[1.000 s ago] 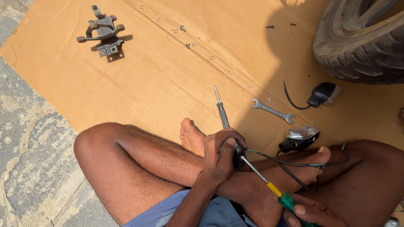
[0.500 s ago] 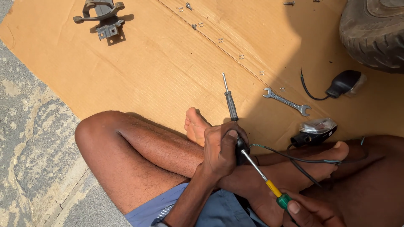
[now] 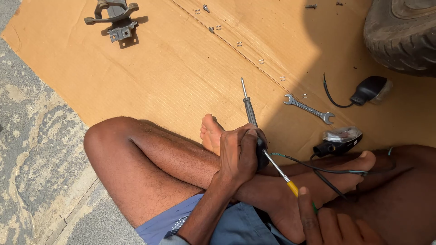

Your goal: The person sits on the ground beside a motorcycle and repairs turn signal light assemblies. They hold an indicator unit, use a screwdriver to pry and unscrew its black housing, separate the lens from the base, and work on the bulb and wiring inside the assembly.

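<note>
My left hand (image 3: 238, 154) is closed around a small black part (image 3: 261, 152) over my crossed legs, knuckles up, thumb lying along its top. The part sits almost wholly inside that fist, only its right edge showing. My right hand (image 3: 327, 224), low at the near edge, holds the yellow-and-green handle of a screwdriver (image 3: 277, 170) whose shaft slants up left into the part. A 2nd screwdriver (image 3: 248, 106) with a black handle rises from behind my left fingers, tip pointing far. Black wires (image 3: 327, 171) trail right from the part across my foot. On the cardboard (image 3: 172, 77) to the right lie a spanner (image 3: 309, 109) and a lamp unit (image 3: 338, 139).
</note>
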